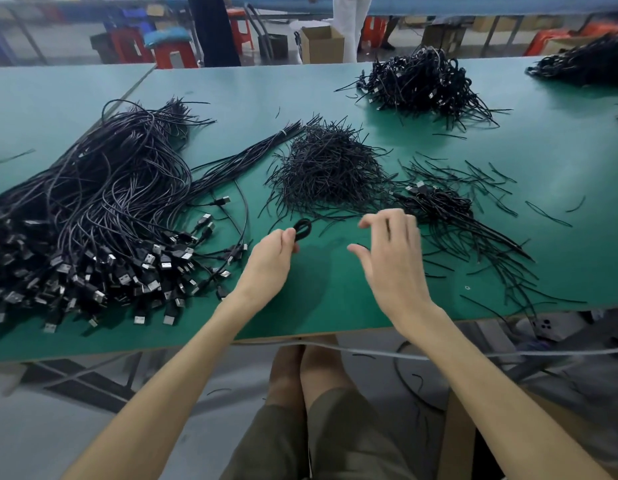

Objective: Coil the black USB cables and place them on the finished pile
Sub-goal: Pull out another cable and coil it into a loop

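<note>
My left hand pinches a black USB cable folded into a small loop that sticks up past my fingers. My right hand hovers just to the right with its fingers spread and nothing in it. A big heap of uncoiled black USB cables covers the left of the green table, plugs toward me. A small pile of coiled cables lies just beyond my right hand. A mound of short black twist ties sits in the middle.
A large heap of coiled cables sits at the far right, another at the far corner. Loose ties scatter over the right side. Beyond the table stand red stools, a cardboard box and people's legs.
</note>
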Demonstrator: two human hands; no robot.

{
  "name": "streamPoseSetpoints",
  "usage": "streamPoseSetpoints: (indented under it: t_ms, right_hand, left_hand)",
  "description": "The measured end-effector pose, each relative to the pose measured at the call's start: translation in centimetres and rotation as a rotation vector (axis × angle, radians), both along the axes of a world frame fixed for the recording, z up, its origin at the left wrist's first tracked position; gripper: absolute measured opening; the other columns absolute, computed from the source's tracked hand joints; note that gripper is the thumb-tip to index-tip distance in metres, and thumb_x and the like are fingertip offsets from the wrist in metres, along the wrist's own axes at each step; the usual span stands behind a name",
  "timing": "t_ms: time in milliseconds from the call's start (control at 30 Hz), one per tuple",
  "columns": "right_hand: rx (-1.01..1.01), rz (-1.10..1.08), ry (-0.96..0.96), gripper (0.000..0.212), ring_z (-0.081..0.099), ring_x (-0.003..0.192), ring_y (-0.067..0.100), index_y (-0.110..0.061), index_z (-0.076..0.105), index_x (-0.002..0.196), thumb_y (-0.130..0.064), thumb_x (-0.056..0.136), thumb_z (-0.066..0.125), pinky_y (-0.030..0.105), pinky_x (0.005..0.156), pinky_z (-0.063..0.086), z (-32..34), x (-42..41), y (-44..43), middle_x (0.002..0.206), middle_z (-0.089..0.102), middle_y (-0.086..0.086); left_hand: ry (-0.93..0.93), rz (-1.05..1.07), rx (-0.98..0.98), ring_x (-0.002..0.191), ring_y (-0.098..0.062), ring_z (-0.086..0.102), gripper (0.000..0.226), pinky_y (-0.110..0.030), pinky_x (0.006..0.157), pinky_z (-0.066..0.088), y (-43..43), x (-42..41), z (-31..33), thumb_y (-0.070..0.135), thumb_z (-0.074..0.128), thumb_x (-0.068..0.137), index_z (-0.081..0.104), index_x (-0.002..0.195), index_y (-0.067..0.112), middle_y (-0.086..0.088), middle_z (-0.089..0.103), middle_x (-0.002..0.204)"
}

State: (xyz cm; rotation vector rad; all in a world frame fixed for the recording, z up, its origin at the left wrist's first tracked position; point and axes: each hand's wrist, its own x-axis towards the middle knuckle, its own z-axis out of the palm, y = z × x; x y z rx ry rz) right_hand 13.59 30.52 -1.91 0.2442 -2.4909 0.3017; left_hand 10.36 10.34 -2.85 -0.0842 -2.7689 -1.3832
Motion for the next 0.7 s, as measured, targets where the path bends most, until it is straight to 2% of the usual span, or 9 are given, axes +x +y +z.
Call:
streamPoseSetpoints:
  t_ms: [67, 200, 400, 500, 600, 700]
  right_hand:
    - [0.008, -0.101, -0.097, 0.037, 0.049, 0.097, 0.027, -0.007, 0.059, 0.109, -0.034, 0.089, 0.074, 0.037, 0.084, 0.042, -0.4, -0.2, 0.8, 0.106, 0.053, 0.009]
    - [-0.109, -0.247, -0.382, 0.035, 0.044, 0.110, 0.028, -0.013, 0.060, 0.113, -0.044, 0.097, 0.061, 0.038, 0.096, 0.035, -1.3, -0.9, 1.7, 0.114, 0.051, 0.008]
    - [-0.065, -0.275, -0.418, 0.025, 0.040, 0.109, 0.028, -0.011, 0.063, 0.110, -0.031, 0.106, 0.049, 0.038, 0.093, 0.029, -1.8, -1.7, 2.0, 0.112, 0.051, 0.009]
    - [-0.053, -0.245, -0.301, 0.020, 0.041, 0.103, 0.026, -0.010, 0.060, 0.105, -0.026, 0.106, 0.048, 0.038, 0.090, 0.028, -1.7, -1.4, 1.4, 0.108, 0.051, 0.008]
    - [-0.214, -0.059, -0.188, 0.015, 0.045, 0.095, 0.022, -0.009, 0.057, 0.098, -0.021, 0.104, 0.051, 0.034, 0.085, 0.031, -0.7, -1.1, 0.2, 0.099, 0.055, 0.003]
    - [-0.581, 0.156, -0.322, 0.010, 0.055, 0.084, 0.017, -0.011, 0.056, 0.093, -0.017, 0.101, 0.058, 0.029, 0.079, 0.044, 0.0, -0.7, -2.0, 0.091, 0.057, -0.001]
  left_hand:
    - [-0.029, 0.086, 0.098, 0.059, -0.013, 0.042, 0.043, -0.033, 0.056, 0.032, 0.3, -0.3, -0.3, 0.037, 0.029, 0.111, 0.053, 0.079, 0.021, 0.007, 0.046, 0.067]
    - [-0.054, 0.107, 0.248, 0.057, -0.013, 0.036, 0.042, -0.034, 0.052, 0.029, 0.3, -0.4, -0.6, 0.036, 0.030, 0.111, 0.053, 0.080, 0.018, 0.007, 0.041, 0.066]
    - [-0.057, 0.058, 0.261, 0.054, -0.013, 0.032, 0.041, -0.033, 0.050, 0.026, 0.4, -0.2, -1.1, 0.036, 0.030, 0.111, 0.052, 0.082, 0.017, 0.007, 0.039, 0.066]
    - [-0.090, 0.048, 0.328, 0.050, -0.012, 0.030, 0.041, -0.026, 0.046, 0.025, 0.0, -0.1, -1.2, 0.036, 0.032, 0.111, 0.053, 0.083, 0.015, 0.011, 0.038, 0.060]
    - [-0.076, 0.036, 0.308, 0.050, -0.011, 0.032, 0.041, -0.025, 0.047, 0.026, -0.1, -0.3, -1.1, 0.036, 0.032, 0.111, 0.055, 0.084, 0.014, 0.010, 0.038, 0.061]
    - [-0.046, 0.041, 0.257, 0.055, -0.010, 0.038, 0.040, -0.028, 0.052, 0.029, -0.1, -0.2, -1.3, 0.034, 0.032, 0.111, 0.056, 0.084, 0.017, 0.009, 0.041, 0.065]
